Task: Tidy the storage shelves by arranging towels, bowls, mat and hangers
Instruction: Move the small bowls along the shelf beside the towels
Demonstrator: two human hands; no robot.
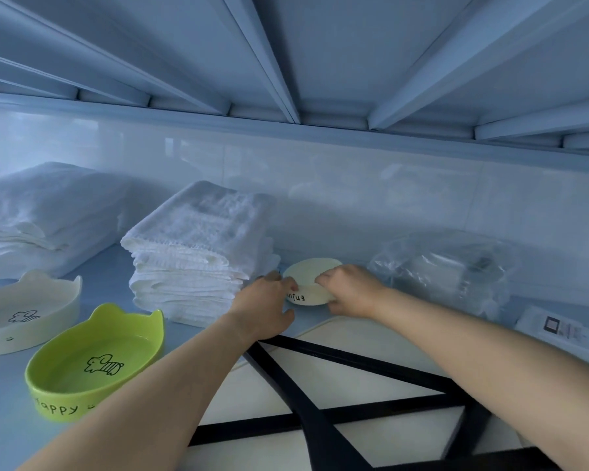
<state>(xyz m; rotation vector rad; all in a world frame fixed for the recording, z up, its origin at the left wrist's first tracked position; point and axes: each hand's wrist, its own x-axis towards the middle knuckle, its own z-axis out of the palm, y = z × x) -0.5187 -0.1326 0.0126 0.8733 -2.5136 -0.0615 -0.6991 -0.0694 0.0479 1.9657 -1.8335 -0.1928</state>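
A pale yellow bowl [309, 278] lies upside down at the back of the shelf, with black lettering on its side. My left hand [265, 302] grips its left edge and my right hand [351, 289] grips its right edge. To its left stands a stack of folded white towels [198, 246]. A green eared bowl [96, 363] and a cream eared bowl [24, 311] sit at the front left. Black hangers [320, 402] lie crossed on a cream mat [371, 382] under my forearms.
More folded white towels [38, 215] lie at the far left. A clear plastic bag [446, 270] with packaged items sits at the right, with a white labelled packet [565, 329] in front of it. The upper shelf's ribs [286, 62] hang low overhead.
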